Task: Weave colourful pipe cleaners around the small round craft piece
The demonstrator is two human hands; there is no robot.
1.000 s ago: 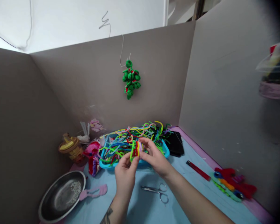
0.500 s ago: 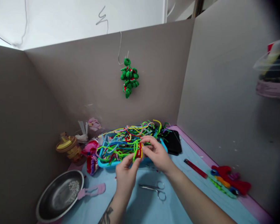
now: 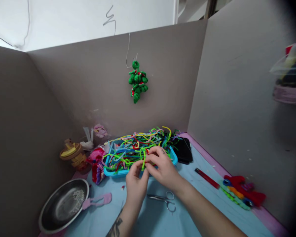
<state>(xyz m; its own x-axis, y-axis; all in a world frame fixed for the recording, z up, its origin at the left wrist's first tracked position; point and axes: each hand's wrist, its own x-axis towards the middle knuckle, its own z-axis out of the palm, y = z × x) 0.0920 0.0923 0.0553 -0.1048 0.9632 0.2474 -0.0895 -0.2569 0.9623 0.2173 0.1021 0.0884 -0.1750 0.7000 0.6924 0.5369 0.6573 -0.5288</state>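
Observation:
Between my two hands is a small piece made of bright green chenille stem (image 3: 143, 158) with a bit of red on it; most of the red part is hidden by fingers. My left hand (image 3: 136, 179) pinches it from below on the left. From the right side my right hand (image 3: 162, 168) closes its thumb and fingertips on the same piece. Just behind lies a blue tray (image 3: 115, 173) heaped with tangled chenille stems (image 3: 128, 153) in many colours. A pair of scissors (image 3: 160, 198) rests on the blue cloth below my hands.
To the left are a steel bowl (image 3: 56, 210) with white beads, a pink strip (image 3: 98, 200) and a brown-yellow figure (image 3: 76, 156). At right lie a red stick (image 3: 207, 178) and a red fuzzy figure (image 3: 246, 191). A green ornament (image 3: 137, 80) hangs on the grey back wall.
The held piece has turned, so its red and yellow face is now mostly covered. My right hand has rotated, its fingers curling closer to my left fingertips.

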